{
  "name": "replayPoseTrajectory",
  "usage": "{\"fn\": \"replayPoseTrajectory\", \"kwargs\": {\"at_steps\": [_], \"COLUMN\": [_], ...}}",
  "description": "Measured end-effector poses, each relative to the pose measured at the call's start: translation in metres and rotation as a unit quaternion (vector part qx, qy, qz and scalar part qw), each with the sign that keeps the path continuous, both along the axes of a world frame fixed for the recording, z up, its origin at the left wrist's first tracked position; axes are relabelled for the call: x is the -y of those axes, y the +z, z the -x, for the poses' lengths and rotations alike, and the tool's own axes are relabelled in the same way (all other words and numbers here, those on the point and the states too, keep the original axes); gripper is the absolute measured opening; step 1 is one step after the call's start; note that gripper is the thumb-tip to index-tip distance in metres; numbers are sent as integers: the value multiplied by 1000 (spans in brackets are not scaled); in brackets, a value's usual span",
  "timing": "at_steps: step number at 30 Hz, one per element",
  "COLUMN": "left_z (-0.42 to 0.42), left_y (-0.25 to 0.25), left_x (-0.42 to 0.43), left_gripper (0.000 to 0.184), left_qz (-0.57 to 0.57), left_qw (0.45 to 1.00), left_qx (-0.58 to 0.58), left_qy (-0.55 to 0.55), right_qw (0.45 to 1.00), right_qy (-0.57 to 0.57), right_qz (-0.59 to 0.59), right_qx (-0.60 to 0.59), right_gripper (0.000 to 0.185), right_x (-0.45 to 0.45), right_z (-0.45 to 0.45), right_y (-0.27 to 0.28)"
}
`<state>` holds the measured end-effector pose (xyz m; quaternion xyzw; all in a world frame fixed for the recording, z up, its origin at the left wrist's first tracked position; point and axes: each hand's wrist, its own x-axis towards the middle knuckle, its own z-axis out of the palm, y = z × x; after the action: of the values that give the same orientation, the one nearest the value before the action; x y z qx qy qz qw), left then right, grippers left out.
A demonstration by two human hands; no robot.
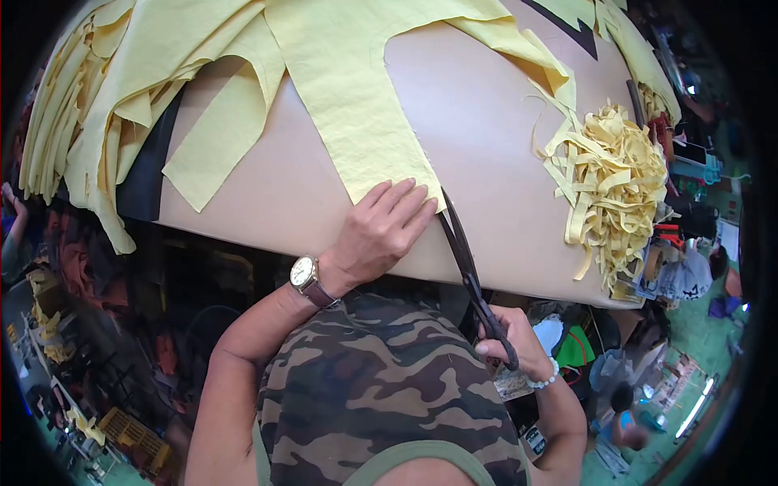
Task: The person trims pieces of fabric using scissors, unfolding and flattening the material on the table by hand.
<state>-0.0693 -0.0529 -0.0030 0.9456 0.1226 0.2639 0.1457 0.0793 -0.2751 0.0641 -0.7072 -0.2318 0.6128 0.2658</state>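
Yellow cloth (356,105) lies over the tan tabletop, one wide strip of it reaching down to the near edge. My left hand (385,228) lies on the lower end of that strip, fingers fairly flat and pointing up and right, with a watch on the wrist. In my right hand (512,340), below the table edge, are the handles of long dark scissors (463,255). The scissor blades point up and left, their tips beside the strip's lower right corner. Whether the blades are slightly apart is hard to tell.
A heap of narrow yellow scraps (620,182) sits at the table's right end. Folded layers of yellow cloth (61,113) hang over the left end. Another pointed cloth piece (223,138) lies left of the strip. Bags and crates stand on the floor around.
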Motion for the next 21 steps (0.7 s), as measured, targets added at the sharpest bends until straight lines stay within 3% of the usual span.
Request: {"fn": "replayPoseTrajectory", "kwargs": {"at_steps": [6, 12, 21], "left_z": [1, 1, 2], "left_y": [1, 0, -2], "left_x": [0, 1, 0], "left_gripper": [29, 28, 26], "left_qz": [-2, -3, -11], "left_qw": [1000, 1000, 1000], "left_qx": [15, 21, 26], "left_qy": [1, 1, -11], "right_qw": [998, 1000, 999], "right_qy": [40, -16, -14], "right_qz": [-26, -10, -38], "right_qx": [42, 4, 8], "right_gripper": [44, 44, 46], "right_x": [-28, -25, -19], "right_z": [0, 4, 8], "right_y": [1, -3, -10]}}
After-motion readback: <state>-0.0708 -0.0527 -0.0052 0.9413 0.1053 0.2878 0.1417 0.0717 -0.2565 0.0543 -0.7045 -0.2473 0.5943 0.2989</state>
